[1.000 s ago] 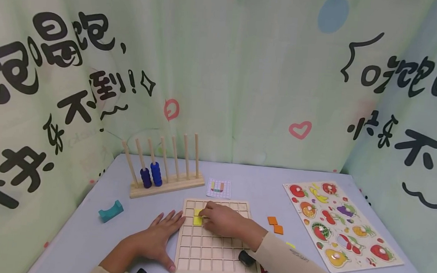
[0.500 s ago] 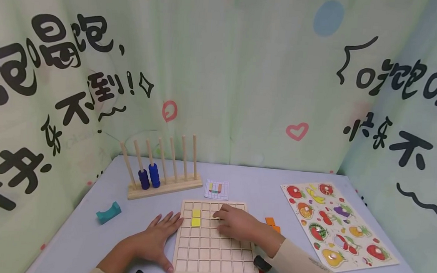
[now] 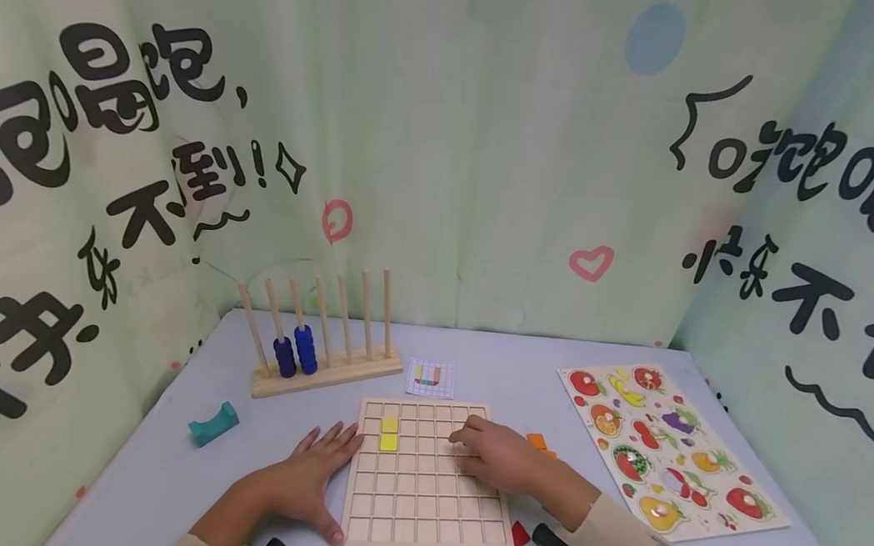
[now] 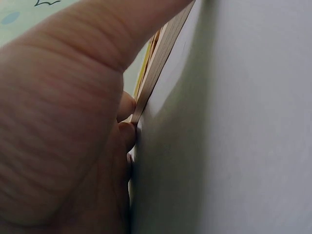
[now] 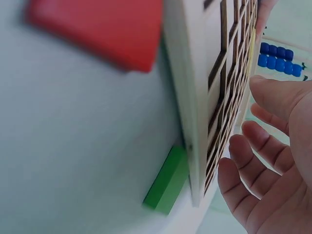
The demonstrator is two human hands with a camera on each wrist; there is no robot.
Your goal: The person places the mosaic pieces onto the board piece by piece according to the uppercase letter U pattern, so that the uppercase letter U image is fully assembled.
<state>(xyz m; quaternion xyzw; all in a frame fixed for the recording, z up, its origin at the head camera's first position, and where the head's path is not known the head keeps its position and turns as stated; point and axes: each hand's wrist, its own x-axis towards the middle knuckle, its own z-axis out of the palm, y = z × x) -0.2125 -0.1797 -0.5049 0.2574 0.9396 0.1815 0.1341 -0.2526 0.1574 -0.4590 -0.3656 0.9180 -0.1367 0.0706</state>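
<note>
A wooden grid board (image 3: 423, 506) lies flat on the table, with two yellow square tiles (image 3: 389, 442) set one above the other in its upper left cells. My left hand (image 3: 296, 486) rests spread on the table, its thumb and fingertips against the board's left edge. In the left wrist view the thumb reaches along the board's side (image 4: 161, 61). Over the board's upper right part is my right hand (image 3: 504, 457), fingers loosely bent. The right wrist view shows nothing between those fingers.
Orange tiles (image 3: 537, 440), a red piece (image 3: 520, 535) and a green block (image 5: 168, 180) lie right of the board. Behind stand a small pattern card (image 3: 430, 379) and a peg rack (image 3: 325, 376) with blue beads. A teal arch (image 3: 213, 425) lies left, a fruit puzzle (image 3: 683, 480) right.
My right hand has let go of the yellow tile and moved right across the board, uncovering both yellow tiles. The left hand has stayed at the board's edge.
</note>
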